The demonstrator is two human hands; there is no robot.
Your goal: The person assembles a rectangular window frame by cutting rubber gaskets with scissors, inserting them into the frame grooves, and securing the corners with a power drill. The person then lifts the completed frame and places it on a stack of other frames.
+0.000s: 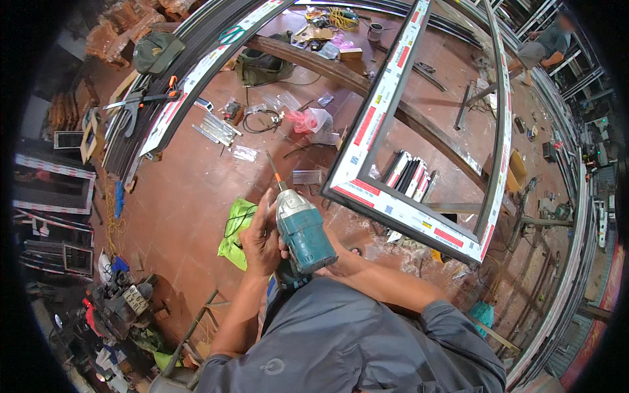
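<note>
A teal cordless impact driver [303, 229] with a silver nose points away from me, a long bit with an orange band in its front. My right hand [333, 249] is mostly hidden behind the tool's body, wrapped round its grip. Close along the driver's left side is my left hand [259, 237], its fingers bent together near the nose; what they hold, if anything, is hidden. To the right, a large white-taped window frame [393, 200] with dark edges stands raised above the floor, its near corner not far from the bit.
A dark beam [314, 63] runs under the frame. Black profiles [406, 173] are stacked below it. A lime-green bag [237, 232] and a pink plastic bag [308, 120] lie on the red floor. A clamp [141, 105] and cap [157, 52] rest at left. Another person [550, 42] is far right.
</note>
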